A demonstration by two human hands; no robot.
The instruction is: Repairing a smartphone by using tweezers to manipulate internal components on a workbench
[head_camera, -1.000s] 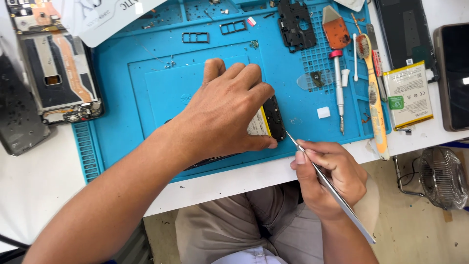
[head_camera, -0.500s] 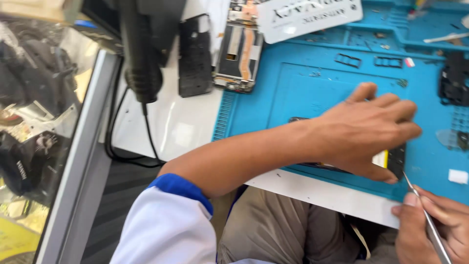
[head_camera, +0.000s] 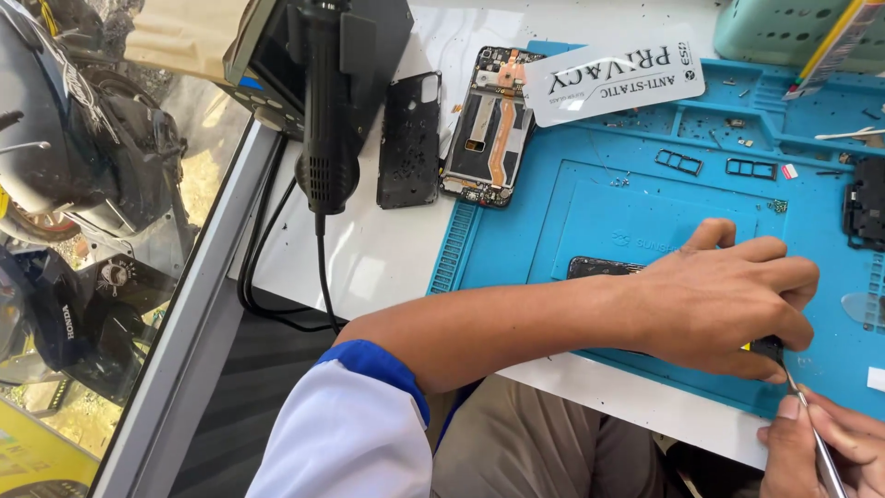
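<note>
The phone lies flat on the blue mat near the desk's front edge, mostly hidden under my left hand, which presses down on it with fingers spread. My right hand, at the front right corner, pinches metal tweezers whose tip meets the phone's right end. An opened phone frame and a black back cover lie toward the back left.
</note>
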